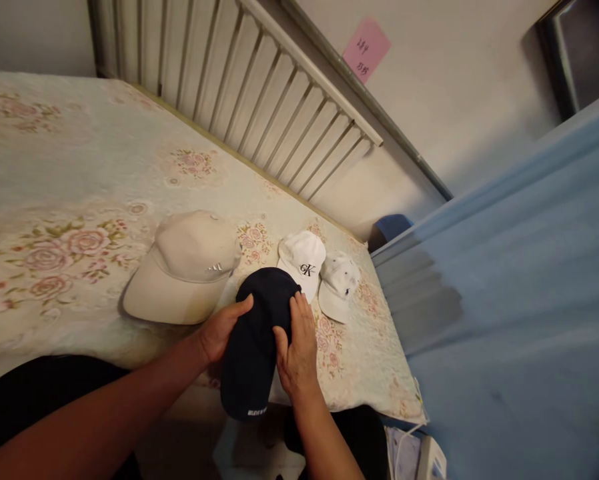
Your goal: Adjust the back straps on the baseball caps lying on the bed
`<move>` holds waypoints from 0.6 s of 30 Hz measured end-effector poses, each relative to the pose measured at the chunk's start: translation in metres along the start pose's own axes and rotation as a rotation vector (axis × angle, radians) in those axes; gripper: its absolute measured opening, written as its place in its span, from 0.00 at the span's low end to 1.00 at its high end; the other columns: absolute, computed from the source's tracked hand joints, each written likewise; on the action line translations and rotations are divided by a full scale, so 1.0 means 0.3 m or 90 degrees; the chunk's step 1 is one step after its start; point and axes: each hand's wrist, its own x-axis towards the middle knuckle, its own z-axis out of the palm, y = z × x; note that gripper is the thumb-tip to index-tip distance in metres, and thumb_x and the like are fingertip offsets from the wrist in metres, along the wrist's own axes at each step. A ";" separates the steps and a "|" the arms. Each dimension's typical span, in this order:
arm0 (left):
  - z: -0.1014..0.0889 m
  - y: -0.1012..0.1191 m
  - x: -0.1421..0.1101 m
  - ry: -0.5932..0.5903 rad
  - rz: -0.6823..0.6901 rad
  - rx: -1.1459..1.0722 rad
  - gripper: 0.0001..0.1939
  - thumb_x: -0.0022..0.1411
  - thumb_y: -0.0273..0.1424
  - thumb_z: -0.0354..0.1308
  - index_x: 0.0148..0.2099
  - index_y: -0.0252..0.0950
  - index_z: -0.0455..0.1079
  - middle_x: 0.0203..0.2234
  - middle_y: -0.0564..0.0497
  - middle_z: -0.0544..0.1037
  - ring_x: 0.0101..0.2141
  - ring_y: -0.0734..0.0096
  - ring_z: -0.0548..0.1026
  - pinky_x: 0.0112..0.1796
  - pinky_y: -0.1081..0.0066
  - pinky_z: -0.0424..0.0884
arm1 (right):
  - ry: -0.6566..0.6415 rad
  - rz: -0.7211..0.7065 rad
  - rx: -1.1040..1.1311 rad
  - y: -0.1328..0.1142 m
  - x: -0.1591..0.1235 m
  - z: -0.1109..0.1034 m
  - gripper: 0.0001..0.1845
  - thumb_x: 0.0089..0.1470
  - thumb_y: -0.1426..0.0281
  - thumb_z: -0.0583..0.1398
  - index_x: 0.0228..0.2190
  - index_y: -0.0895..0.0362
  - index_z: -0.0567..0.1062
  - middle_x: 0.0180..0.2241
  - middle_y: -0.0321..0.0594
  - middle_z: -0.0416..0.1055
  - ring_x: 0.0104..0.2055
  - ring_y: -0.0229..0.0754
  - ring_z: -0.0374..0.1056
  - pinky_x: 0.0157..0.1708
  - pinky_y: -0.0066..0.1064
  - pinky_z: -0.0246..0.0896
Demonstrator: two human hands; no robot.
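Note:
A dark navy baseball cap (257, 347) is held between my two hands over the front edge of the bed, its brim toward me with small white lettering. My left hand (224, 330) grips its left side, thumb on top and the other fingers hidden beneath. My right hand (297, 347) holds the right side, thumb and fingers against the crown. A beige cap (194, 250) with a small logo lies to the left. Behind the navy cap sits a white cap (302, 253) with black letters, and beside it another white cap (338, 280) with small dark marks.
The caps lie on a floral bedspread (194, 163). A metal bed rail (259, 87) runs along the far side. A blue curtain (504, 300) hangs at the right, with a cable and a white box (432, 460) below. A pink note (366, 48) is on the wall.

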 end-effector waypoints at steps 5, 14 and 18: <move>0.007 0.003 -0.003 0.003 -0.008 -0.008 0.31 0.63 0.45 0.48 0.56 0.25 0.66 0.37 0.37 0.81 0.41 0.51 0.78 0.47 0.56 0.68 | 0.014 -0.012 0.010 -0.029 0.001 -0.008 0.30 0.60 0.68 0.53 0.62 0.58 0.51 0.64 0.51 0.50 0.67 0.51 0.43 0.61 0.57 0.47; 0.010 0.000 0.001 -0.026 0.025 0.001 0.29 0.63 0.45 0.49 0.54 0.27 0.68 0.38 0.42 0.81 0.46 0.53 0.75 0.52 0.60 0.63 | -0.048 -0.143 -0.020 -0.114 0.040 -0.014 0.31 0.59 0.67 0.54 0.61 0.59 0.52 0.63 0.51 0.53 0.67 0.53 0.40 0.61 0.60 0.43; 0.008 0.003 0.005 0.001 0.016 0.006 0.29 0.62 0.46 0.50 0.55 0.27 0.68 0.38 0.41 0.81 0.44 0.52 0.76 0.50 0.59 0.65 | -0.048 -0.137 -0.031 -0.088 0.046 0.000 0.30 0.59 0.68 0.54 0.61 0.60 0.53 0.62 0.52 0.53 0.67 0.53 0.40 0.61 0.61 0.43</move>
